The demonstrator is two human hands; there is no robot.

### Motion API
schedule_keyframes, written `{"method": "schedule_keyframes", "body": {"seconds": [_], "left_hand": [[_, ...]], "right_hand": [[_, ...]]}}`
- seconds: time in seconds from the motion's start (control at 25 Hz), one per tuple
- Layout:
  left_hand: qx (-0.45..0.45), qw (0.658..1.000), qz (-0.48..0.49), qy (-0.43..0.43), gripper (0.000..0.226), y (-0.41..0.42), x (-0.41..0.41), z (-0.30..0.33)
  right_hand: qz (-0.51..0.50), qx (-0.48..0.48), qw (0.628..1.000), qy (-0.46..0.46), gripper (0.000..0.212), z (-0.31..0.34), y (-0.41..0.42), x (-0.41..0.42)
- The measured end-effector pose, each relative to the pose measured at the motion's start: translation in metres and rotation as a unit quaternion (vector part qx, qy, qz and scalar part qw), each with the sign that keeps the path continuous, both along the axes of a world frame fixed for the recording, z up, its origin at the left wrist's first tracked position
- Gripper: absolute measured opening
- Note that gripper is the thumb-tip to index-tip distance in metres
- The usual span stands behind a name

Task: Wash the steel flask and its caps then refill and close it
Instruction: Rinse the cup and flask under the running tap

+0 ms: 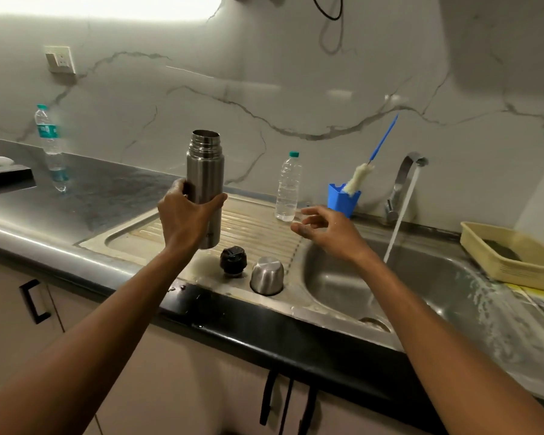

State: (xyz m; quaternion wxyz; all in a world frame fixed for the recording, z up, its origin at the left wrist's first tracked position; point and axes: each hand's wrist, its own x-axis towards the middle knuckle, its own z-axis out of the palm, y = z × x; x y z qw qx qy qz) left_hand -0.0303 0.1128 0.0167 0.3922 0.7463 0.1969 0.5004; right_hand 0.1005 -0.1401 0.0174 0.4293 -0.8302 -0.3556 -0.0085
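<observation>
1. The left hand (pixel 186 211) is grasping the steel flask (pixel 205 180) around its lower body, holding it upright above the ribbed drainboard (pixel 258 224) left of the sink (pixel 421 277); its threaded mouth is standing uncapped, and what is inside is not showing from here.
2. The right hand (pixel 330 229) is hanging released, fingers loosely spread, over the sink's left rim and holding nothing.
3. A black stopper cap (pixel 233 261) is sitting on the drainboard just left of the sink, and a rounded steel cup cap (pixel 267 276) is lying mouth-down beside it, nearer the basin.
4. A clear ribbed plastic bottle (pixel 288 188) with a teal lid is standing behind the sink's left rim, seemingly holding only a little water at the bottom.
5. A blue holder (pixel 343 199) behind the sink is carrying a fluffy white bottle brush (pixel 358 180) with a thin blue handle.
6. The curved metal tap (pixel 402 180) is pouring a stream of water into the steel sink.
7. A pale yellow plastic tray (pixel 484 243) is resting on the sink's right edge.
8. A second water bottle (pixel 49 146) is standing far left of the sink on the dark speckled table (pixel 107 196).
</observation>
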Motion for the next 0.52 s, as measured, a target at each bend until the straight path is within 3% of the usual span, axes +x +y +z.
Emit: {"method": "schedule_keyframes", "body": {"seconds": [0.24, 0.36, 0.52], "left_hand": [[-0.001, 0.995, -0.103, 0.006, 0.067, -0.077, 0.068, 0.045], [-0.100, 0.981, -0.168, 0.010, 0.061, -0.132, 0.110, 0.043], [-0.281, 0.917, -0.282, 0.025, 0.057, -0.203, 0.160, 0.018]], "right_hand": [[-0.030, 0.076, 0.997, 0.005, 0.050, 0.014, -0.056, 0.032], [-0.022, 0.073, 0.997, 0.019, 0.065, 0.010, -0.082, 0.045], [-0.030, 0.021, 0.999, 0.037, 0.083, -0.011, -0.115, 0.073]]}}
